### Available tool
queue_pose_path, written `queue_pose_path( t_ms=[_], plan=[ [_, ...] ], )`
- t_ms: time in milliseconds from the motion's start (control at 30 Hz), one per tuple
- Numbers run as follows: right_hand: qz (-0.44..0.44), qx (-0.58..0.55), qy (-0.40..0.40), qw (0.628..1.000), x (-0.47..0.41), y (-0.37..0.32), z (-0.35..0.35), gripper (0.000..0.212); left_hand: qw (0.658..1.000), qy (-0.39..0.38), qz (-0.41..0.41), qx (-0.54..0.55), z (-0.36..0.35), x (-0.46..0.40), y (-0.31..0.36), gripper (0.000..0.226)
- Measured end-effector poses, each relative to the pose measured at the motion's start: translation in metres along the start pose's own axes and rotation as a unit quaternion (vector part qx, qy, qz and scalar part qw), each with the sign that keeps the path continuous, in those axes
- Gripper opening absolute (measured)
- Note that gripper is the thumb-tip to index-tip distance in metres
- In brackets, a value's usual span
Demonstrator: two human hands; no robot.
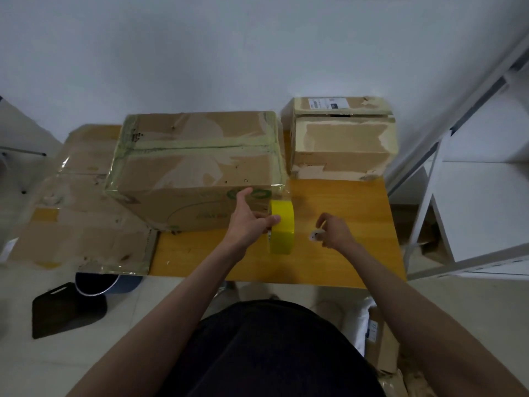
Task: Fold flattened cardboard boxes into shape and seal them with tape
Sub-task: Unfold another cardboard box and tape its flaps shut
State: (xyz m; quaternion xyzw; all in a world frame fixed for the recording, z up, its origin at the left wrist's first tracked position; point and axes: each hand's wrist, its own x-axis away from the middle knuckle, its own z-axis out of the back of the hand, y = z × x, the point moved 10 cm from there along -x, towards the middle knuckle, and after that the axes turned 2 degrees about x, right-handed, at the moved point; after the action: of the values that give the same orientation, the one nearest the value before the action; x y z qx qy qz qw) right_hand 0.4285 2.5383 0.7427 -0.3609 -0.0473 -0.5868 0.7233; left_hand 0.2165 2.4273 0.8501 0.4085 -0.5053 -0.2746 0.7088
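The left hand (248,222) has its grip closed on a yellow tape roll (282,231) standing on edge on the desk (217,259), just beside the near right corner of the large taped box (197,164); its thumb touches the box's front face. The right hand (335,229) pinches a small whitish object (315,234), too blurred to identify, perhaps a cutter. A smaller box (342,138) sits at the far right corner. Flattened cardboard (77,213) covers the desk's left edge, partly hidden behind the large box.

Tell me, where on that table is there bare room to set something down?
Bare wooden table lies along the near edge, in front of the large box, and right of the tape roll. The left side is crowded with flattened cardboard.
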Motion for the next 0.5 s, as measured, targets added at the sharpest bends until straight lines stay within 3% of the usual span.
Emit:
queue_pose_path(
  t_ms=[233,367,433,500],
  plan=[
    [-0.047,-0.053,-0.022,0.997,-0.003,0.029,-0.058,0.005,1.0,0.011,0.014,0.001,0.001,-0.003,-0.007,0.097],
    [-0.058,-0.032,-0.021,0.998,-0.007,0.036,-0.071,0.024,1.0,0.011,0.01,-0.002,0.001,-0.005,-0.008,0.097],
    [-0.058,-0.034,0.011,0.998,-0.005,0.03,-0.06,0.004,1.0,0.01,0.008,-0.002,0.001,-0.006,-0.007,0.097],
    [-0.041,-0.146,0.088,0.984,0.0,0.01,-0.034,0.026,1.0,0.008,0.011,-0.004,0.002,-0.005,-0.007,0.097]
  ],
)
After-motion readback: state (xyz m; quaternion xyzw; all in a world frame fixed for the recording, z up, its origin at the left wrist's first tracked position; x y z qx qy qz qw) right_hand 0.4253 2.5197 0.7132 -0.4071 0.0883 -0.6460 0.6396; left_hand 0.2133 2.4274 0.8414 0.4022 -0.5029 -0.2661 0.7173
